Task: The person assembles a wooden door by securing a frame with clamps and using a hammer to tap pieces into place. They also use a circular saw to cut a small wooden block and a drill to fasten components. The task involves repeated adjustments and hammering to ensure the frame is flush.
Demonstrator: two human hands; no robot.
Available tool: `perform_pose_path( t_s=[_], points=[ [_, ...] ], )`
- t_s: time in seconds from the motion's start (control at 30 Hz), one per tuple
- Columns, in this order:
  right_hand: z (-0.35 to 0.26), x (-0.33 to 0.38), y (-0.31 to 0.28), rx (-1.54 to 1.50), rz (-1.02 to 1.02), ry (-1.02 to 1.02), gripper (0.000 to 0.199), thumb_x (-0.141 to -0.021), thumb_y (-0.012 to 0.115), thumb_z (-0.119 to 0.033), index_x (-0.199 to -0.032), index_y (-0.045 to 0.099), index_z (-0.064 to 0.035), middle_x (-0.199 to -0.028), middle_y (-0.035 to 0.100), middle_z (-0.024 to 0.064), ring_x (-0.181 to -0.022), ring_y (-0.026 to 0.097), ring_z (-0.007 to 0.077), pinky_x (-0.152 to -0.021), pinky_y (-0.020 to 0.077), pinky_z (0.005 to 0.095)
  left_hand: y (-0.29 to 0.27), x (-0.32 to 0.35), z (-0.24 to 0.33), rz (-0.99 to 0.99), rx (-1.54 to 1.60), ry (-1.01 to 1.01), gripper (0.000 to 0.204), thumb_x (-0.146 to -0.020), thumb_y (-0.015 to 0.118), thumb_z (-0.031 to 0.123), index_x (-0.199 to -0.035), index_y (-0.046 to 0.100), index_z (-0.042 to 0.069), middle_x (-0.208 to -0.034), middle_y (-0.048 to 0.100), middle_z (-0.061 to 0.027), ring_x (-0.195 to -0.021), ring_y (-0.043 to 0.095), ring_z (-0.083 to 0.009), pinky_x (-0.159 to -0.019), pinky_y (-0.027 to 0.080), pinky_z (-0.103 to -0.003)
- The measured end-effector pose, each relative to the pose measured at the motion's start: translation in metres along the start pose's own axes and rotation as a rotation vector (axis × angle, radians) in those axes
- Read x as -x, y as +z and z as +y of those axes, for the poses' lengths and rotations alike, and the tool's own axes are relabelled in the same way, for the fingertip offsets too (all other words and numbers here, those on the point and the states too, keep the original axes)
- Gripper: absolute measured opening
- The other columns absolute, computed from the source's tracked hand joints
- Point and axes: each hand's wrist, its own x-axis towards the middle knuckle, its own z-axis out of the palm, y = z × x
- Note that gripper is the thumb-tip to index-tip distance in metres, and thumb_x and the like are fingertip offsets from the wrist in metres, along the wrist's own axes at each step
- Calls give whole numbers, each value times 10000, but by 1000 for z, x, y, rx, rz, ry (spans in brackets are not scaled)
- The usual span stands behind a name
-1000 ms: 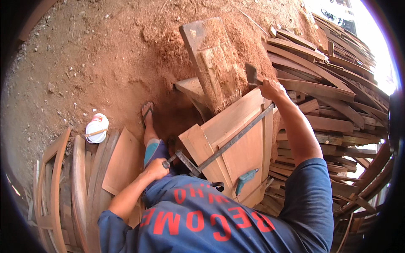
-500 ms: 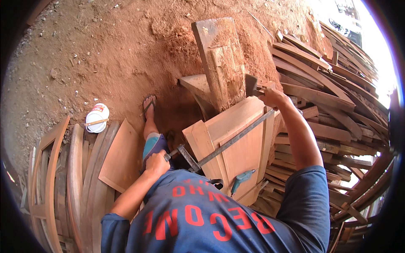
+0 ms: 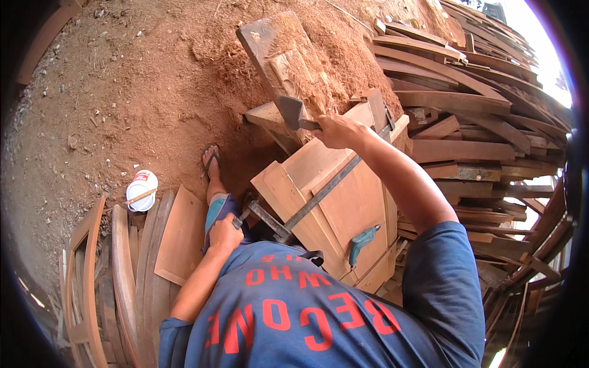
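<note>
My left hand (image 3: 225,234) is closed round the screw handle of a long bar clamp. The clamp's dark metal bar (image 3: 324,191) runs across a pale wooden panel (image 3: 353,218), with its far jaw by the panel's far edge. In my right hand (image 3: 338,131) is a hatchet (image 3: 291,112) with a broad dark head pointing left, held above the far end of the panel. Its grip is mostly hidden by my fingers. On the panel near my body lies a teal power drill (image 3: 363,242), touched by neither hand.
Beyond the panel stands a thick, worn wooden block (image 3: 285,61) covered in sawdust. Stacked planks (image 3: 463,150) fill the right side. A white bucket (image 3: 142,189) with a stick across it stands left, by leaning frames and boards (image 3: 184,236). Reddish sawdust covers the ground.
My right hand has swung left with the hatchet, from beside the worn block to in front of it. The clamp's far jaw now shows. My left hand keeps its grip as the view shifts.
</note>
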Motion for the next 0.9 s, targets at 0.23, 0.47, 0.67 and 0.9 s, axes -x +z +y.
perform_pose_path(
  t_s=[0.23, 0.47, 0.67, 0.9],
  points=[
    [15, 19, 10, -83, -23, 22, 415, -982, 578, -386, -991, 704, 10, -802, 712, 158, -696, 713, 284, -629, 559, 433, 21, -9, -13, 40, 45, 62, 256, -772, 702, 179, -1013, 683, 94, -931, 707, -253, -921, 675, -449, -823, 544, -511],
    [45, 73, 109, -540, 295, -76, 464, -1024, 516, -411, -982, 646, 33, -731, 668, 163, -623, 684, 252, -565, 529, 402, -2, -37, -31, -828, 731, -118, 243, -813, 720, 72, -1037, 661, -2, -703, 607, -12, -535, 538, -92, -482, 429, -255],
    [45, 132, 293, -1610, 595, 170, 309, -1005, 595, -312, -904, 526, -28, -640, 561, 58, -516, 575, 153, -482, 489, 330, 6, -28, -31, -561, 509, -135, 251, -791, 675, 40, -1035, 649, -13, -659, 578, -33, -481, 516, -105, -424, 402, -281],
    [86, 143, 441, -1621, 720, 469, 314, -867, 710, -262, -900, 558, 11, -644, 601, 116, -544, 617, 213, -524, 518, 382, 32, -6, -23, 108, -45, 118, 237, -764, 686, 140, -945, 703, -11, -795, 711, -187, -762, 691, -279, -737, 532, -387]
  ],
)
